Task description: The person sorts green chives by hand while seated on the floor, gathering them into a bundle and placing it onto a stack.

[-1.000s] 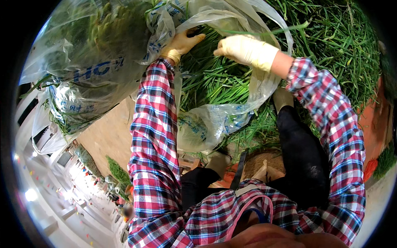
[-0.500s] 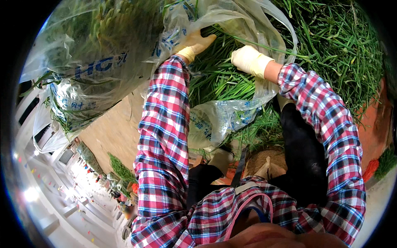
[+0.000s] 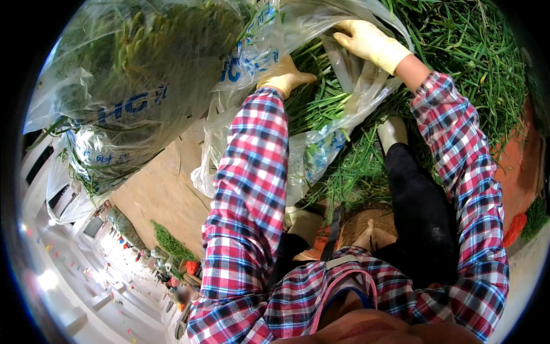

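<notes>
Both my hands wear pale yellow gloves at a clear plastic bag [image 3: 366,106] with blue print, partly filled with long green leafy stalks [image 3: 321,109]. My left hand [image 3: 283,75] lies against the bag's left side, thumb stretched out over the stalks and apart from the fingers, which the plastic partly covers. Farther up and right, my right hand [image 3: 369,45] has its fingers and thumb closed on the bag's rim, and a fold of plastic hangs below it.
A large filled plastic bag [image 3: 137,109] of stalks stands at the left beside a tan board [image 3: 166,178]. Loose green stalks [image 3: 464,74] heap up on the right. My boots and dark-trousered legs [image 3: 421,212] are below the bag, near a round brown stool-like object [image 3: 364,223].
My right hand has moved up and slightly right, from over the stalks to the bag's rim. My left hand has shifted right and slightly down, and the bag's opening has narrowed.
</notes>
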The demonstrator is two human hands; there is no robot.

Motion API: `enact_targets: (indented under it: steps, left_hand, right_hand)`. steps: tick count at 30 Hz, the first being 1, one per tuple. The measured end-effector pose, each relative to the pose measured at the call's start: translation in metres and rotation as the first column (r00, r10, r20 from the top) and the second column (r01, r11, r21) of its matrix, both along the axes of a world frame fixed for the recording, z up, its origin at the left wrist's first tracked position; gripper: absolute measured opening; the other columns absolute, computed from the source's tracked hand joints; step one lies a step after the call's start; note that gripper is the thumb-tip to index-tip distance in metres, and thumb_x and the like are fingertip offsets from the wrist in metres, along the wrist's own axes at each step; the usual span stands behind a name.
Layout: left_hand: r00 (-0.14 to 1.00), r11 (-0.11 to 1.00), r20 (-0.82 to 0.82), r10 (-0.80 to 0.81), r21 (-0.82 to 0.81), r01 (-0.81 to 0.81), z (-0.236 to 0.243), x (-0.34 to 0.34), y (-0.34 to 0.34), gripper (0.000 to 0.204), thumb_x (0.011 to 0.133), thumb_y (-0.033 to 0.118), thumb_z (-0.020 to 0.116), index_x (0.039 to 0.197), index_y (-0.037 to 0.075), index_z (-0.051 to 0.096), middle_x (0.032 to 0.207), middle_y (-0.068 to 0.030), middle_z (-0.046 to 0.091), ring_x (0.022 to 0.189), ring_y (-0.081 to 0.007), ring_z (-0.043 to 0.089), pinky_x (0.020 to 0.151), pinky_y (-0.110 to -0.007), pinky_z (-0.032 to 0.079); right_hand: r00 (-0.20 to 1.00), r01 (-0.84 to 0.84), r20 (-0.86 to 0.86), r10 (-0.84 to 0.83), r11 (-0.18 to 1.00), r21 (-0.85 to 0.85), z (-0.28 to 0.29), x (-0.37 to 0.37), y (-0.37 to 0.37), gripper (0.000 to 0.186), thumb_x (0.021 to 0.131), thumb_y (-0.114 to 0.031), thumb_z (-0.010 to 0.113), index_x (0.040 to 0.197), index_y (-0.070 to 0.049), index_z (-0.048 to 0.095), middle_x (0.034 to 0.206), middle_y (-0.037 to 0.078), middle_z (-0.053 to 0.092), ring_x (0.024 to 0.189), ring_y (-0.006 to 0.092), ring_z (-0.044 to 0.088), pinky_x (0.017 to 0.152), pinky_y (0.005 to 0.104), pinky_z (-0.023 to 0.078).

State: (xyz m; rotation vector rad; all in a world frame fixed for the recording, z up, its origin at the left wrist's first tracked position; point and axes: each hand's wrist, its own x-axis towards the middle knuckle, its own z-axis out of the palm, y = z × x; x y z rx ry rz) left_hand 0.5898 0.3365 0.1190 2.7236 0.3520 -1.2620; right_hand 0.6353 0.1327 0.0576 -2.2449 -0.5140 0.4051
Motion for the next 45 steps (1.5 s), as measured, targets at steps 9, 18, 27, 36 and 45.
enact_targets:
  steps: [9, 18, 27, 36, 45]
  left_hand:
    - [0.978, 0.972, 0.189, 0.090, -0.230, -0.046, -0.013, -0.015, 0.064, 0.127, 0.059, 0.047, 0.085, 0.149, 0.000, 0.009, 0.145, -0.0268, 0.036, 0.133, -0.0368, 0.039, 0.111, -0.037, 0.034]
    - [0.899, 0.827, 0.399, 0.178, -0.556, 0.083, -0.004, -0.070, 0.072, 0.085, 0.069, 0.014, 0.082, 0.137, 0.005, 0.031, 0.127, -0.0133, 0.053, 0.111, -0.0235, 0.057, 0.097, -0.032, 0.048]
    - [0.702, 0.735, 0.618, 0.355, -0.648, 0.199, 0.040, -0.077, 0.099, 0.051, 0.070, 0.006, 0.081, 0.116, 0.000, 0.058, 0.108, -0.0074, 0.068, 0.095, -0.0171, 0.066, 0.085, -0.030, 0.053]
    - [0.797, 0.879, 0.571, 0.196, -0.463, 0.115, 0.062, -0.068, 0.084, 0.069, 0.065, 0.017, 0.081, 0.126, 0.006, 0.051, 0.114, -0.0121, 0.067, 0.101, -0.0213, 0.066, 0.087, -0.033, 0.052]
    - [0.864, 0.947, 0.480, 0.152, -0.320, 0.011, 0.061, -0.057, 0.055, 0.072, 0.062, 0.019, 0.082, 0.125, 0.002, 0.052, 0.110, -0.0140, 0.067, 0.101, -0.0201, 0.066, 0.088, -0.032, 0.051]
  right_hand:
    - [0.816, 0.009, -0.549, 0.183, 0.945, 0.328, 0.018, 0.048, 0.036, 0.057, 0.082, -0.027, 0.067, 0.136, -0.019, 0.052, 0.134, 0.014, 0.056, 0.110, 0.0261, 0.059, 0.095, 0.0337, 0.044]
    - [0.966, 0.127, -0.256, -0.039, 0.933, 0.338, -0.041, 0.032, 0.018, 0.035, 0.096, -0.025, 0.055, 0.123, -0.003, 0.061, 0.120, 0.010, 0.065, 0.111, 0.0178, 0.059, 0.098, 0.0277, 0.043]
    - [0.969, -0.021, -0.195, 0.154, 0.833, 0.552, -0.006, 0.010, 0.003, 0.027, 0.095, -0.009, 0.053, 0.120, -0.004, 0.063, 0.121, 0.006, 0.064, 0.113, 0.0155, 0.058, 0.099, 0.0282, 0.043]
    - [0.967, -0.171, -0.050, 0.251, 0.778, 0.605, 0.011, -0.043, -0.004, 0.031, 0.079, 0.004, 0.047, 0.101, -0.001, 0.069, 0.105, 0.012, 0.069, 0.102, 0.0219, 0.065, 0.095, 0.0328, 0.049]
    - [0.810, -0.578, -0.163, 0.564, 0.814, -0.056, 0.033, -0.076, 0.049, 0.027, 0.084, -0.025, 0.065, 0.099, -0.003, 0.065, 0.093, 0.016, 0.065, 0.086, 0.0331, 0.063, 0.078, 0.0375, 0.053]
